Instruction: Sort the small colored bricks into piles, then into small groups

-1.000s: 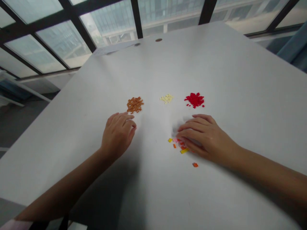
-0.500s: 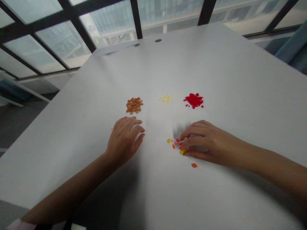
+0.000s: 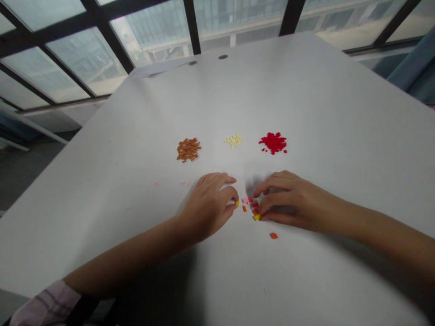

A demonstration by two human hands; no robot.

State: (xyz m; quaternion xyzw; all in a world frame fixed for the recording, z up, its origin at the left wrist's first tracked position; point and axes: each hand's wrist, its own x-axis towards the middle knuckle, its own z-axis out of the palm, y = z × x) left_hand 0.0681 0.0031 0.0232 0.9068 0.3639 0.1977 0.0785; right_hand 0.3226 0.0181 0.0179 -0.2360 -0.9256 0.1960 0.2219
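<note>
My left hand (image 3: 212,206) has its thumb and index finger closing on a small yellow brick (image 3: 237,203) at the table's middle. Just right of it, my right hand (image 3: 288,199) rests with curled fingers and thumb at a small cluster of toy bricks. The cluster shows a yellow piece (image 3: 257,217) at the thumb tip and red pieces (image 3: 254,205) by the fingers, partly covered. Between the hands lie a pink piece (image 3: 245,200) and a loose orange piece (image 3: 244,208). Nearer me sits another orange brick (image 3: 273,236), apart from both hands.
Beyond the hands lie a brown pile of small pieces (image 3: 189,150), a pale yellow pile (image 3: 233,141) and a red pile (image 3: 273,143). Tiny pink bits (image 3: 182,183) are scattered left of my left hand. The white table (image 3: 306,99) reaches toward framed windows.
My left hand has moved right, from below the brown pile to the loose bricks, and its fingertips are now on the yellow brick. My right hand has barely moved.
</note>
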